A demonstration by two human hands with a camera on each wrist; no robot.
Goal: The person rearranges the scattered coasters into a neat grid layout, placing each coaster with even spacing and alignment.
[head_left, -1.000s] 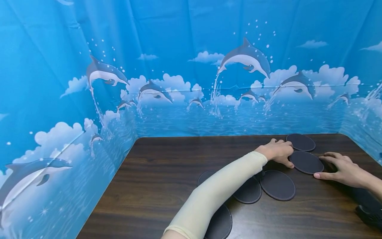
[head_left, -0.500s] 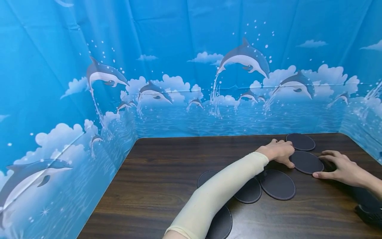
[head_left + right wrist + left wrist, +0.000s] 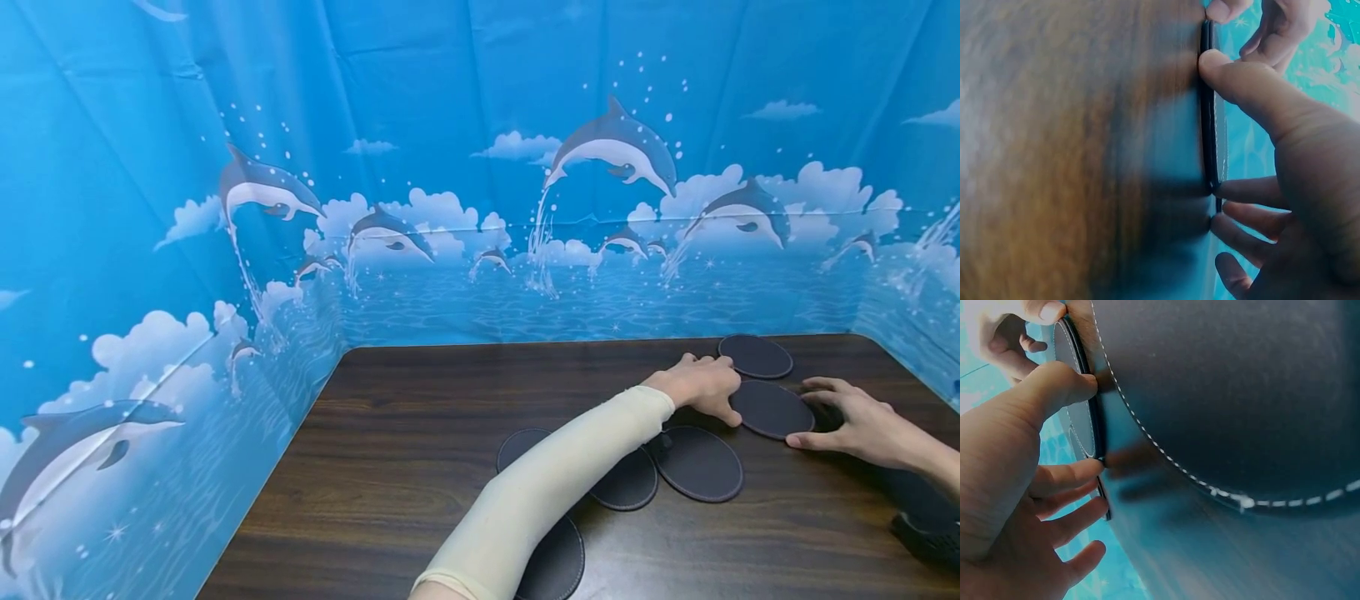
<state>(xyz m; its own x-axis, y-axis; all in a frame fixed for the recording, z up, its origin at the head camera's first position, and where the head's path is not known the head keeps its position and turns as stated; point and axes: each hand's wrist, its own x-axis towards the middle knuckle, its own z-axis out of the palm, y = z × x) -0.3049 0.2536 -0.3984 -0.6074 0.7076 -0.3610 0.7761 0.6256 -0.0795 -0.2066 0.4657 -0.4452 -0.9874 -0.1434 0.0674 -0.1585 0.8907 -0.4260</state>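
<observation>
A blue dolphin backdrop (image 3: 450,150) is hanging around the dark wood-grain counter (image 3: 375,400). Across the counter a pale sleeve (image 3: 555,492) is reaching along the left arm, partly covering some dark discs. The left hand (image 3: 697,387) is grasping the left side of one disc's rim, thumb nearer the body and fingers farther off; the right hand (image 3: 862,423) is bracketing and holding the right side likewise.

That gripped disc (image 3: 776,410) is lying toward the counter's far right, seemingly flat. Just beyond it the far disc (image 3: 756,356) is sitting, their edges meeting or nearly so. Nearer the body, a near disc (image 3: 701,465) and three more are spreading leftward and forward.

The gripped disc is probably going to be handling as light, fairly stiff, smooth and hardly fragile; its thinness is making opposite sides of the rim the sensible hold. Being round, it is pointing no particular way and having no true long axis; its broad face is looking upward, only appearing oval from the head view. Smallest, pale stitching (image 3: 1245,502) is following a disc's edge in the left wrist view.
</observation>
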